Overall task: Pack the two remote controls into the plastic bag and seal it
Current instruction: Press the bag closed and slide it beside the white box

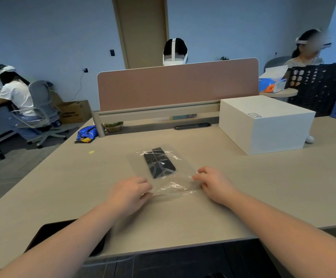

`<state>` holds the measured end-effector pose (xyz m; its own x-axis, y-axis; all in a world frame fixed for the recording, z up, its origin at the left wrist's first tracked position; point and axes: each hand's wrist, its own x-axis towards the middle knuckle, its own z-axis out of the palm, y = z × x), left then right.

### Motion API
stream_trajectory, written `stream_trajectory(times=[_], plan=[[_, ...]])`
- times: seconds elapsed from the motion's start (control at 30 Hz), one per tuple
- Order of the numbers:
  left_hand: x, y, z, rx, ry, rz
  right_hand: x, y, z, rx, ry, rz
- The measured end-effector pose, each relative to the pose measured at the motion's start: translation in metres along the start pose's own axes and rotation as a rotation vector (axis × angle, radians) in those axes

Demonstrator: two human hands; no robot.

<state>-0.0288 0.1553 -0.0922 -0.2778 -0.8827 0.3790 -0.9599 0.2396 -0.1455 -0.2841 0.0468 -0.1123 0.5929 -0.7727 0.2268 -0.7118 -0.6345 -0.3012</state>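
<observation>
A: Your desk (263, 197) gives you plenty of flat room. The white box (263, 125) sits far right, well apart from the bag (163, 169), and the divider (177, 85) closes off the far side. The near edge is close to your forearms, and a dark slab (62, 237) lies at the near left corner.

B: So where do I stand on the task?

A: I judge you are at the sealing step. Both remotes (159, 163) lie inside the bag, side by side, toward its far end. The bag lies flat mid-desk with its mouth facing you.

B: And my hands?

A: Your left hand (129, 193) pinches the near left corner of the mouth. Your right hand (213, 183) grips the near right corner. Both look closed on the plastic, though the film is too clear to show the exact hold.

B: What could go wrong?

A: The film near the mouth is wrinkled, so the strip may close crooked or leave a gap. Air trapped inside could pop it open again. If you lift the mouth end down toward you, the remotes could slide out.

B: Room to move?

A: Free left and right of the bag. Keep it away from the near edge.
</observation>
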Motion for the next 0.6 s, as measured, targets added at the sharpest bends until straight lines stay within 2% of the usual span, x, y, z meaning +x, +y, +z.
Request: stream_trajectory(times=[0.13,0.27,0.43,0.6], plan=[[-0.004,-0.002,-0.001,0.159,0.009,0.077,-0.001,0.013,-0.001,-0.041,-0.002,0.062],[-0.012,-0.006,-0.003,0.309,0.039,0.164,-0.003,0.017,-0.004,-0.137,0.042,0.006],[-0.02,-0.003,-0.002,0.257,0.119,0.143,-0.005,0.011,-0.001,-0.157,0.122,-0.141],[-0.018,0.002,-0.003,0.157,0.023,0.023,-0.005,-0.006,-0.001,-0.119,0.124,-0.248]])
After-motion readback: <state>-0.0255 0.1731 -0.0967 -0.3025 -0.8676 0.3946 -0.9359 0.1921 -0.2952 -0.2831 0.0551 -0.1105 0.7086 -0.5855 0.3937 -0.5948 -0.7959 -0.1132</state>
